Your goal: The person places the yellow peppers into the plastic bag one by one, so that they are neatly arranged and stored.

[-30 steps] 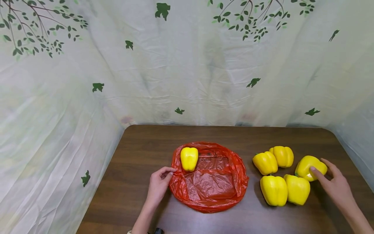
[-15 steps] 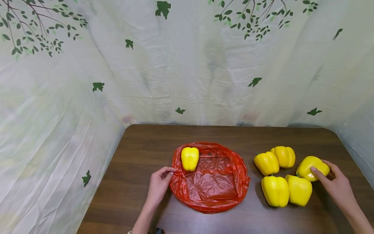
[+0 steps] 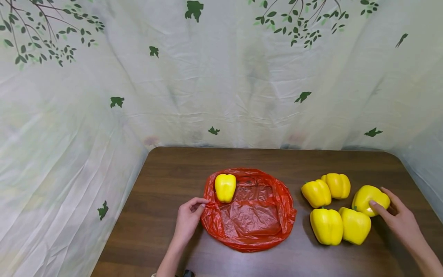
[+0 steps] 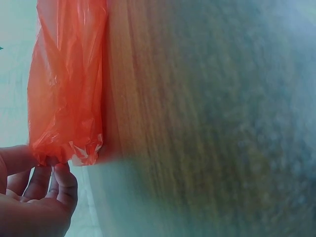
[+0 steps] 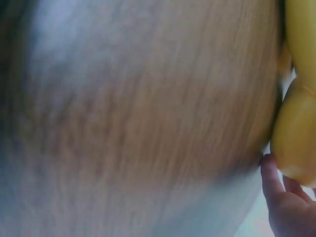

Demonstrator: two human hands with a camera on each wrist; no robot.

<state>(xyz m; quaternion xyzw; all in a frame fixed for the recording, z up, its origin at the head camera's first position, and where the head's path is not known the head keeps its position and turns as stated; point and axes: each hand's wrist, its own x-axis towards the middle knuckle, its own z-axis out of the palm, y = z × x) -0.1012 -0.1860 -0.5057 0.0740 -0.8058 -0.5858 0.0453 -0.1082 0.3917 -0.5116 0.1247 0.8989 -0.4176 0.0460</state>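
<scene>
In the head view, a red plastic bag (image 3: 252, 227) lies on the table with its mouth spread wide and its rim rolled down. One yellow bell pepper (image 3: 225, 188) is inside, at the bag's far left. My left hand (image 3: 188, 218) pinches the left rim; the left wrist view shows thumb and fingertips on the red film (image 4: 69, 98). At the right, my right hand (image 3: 401, 219) holds the rightmost bell pepper (image 3: 371, 200), thumb on its near side and fingers round its right end. That pepper rests by the others; the right wrist view catches only part of the hand (image 5: 291, 207).
Beside the held pepper sit several more yellow bell peppers: a front-left one (image 3: 327, 227), a front-right one (image 3: 355, 226), and two behind, left (image 3: 316, 193) and right (image 3: 336, 186). A brown wooden table (image 3: 173, 169) carries everything. A leaf-printed cloth (image 3: 221, 96) hangs behind it.
</scene>
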